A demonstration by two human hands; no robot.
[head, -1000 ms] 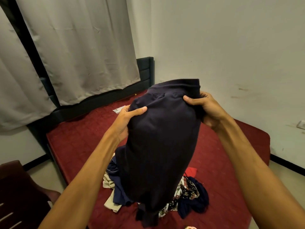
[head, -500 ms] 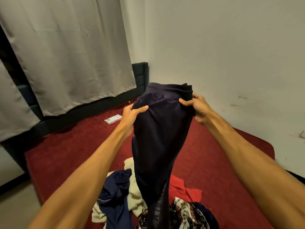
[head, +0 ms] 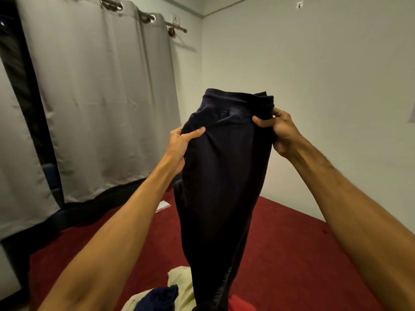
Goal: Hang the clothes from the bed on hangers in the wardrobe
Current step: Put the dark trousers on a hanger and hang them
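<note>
A dark navy garment is held up in mid-air over the bed, its top edge bunched and the rest hanging straight down until it's cut off at the bottom of the shot. It's gripped near the top on both sides, by the left hand on the left edge and the right hand a bit higher on the right edge. On each side the cloth is pinched between a thumb laid flat on the near face and fingers curled round behind, mostly hidden. Just beside the hanging end, a small pile of cream, blue and red clothes is seen on the red bed cover. Further back a white slip is lying on the bed, with a grey curtain behind it and a plain wall to the right.
</note>
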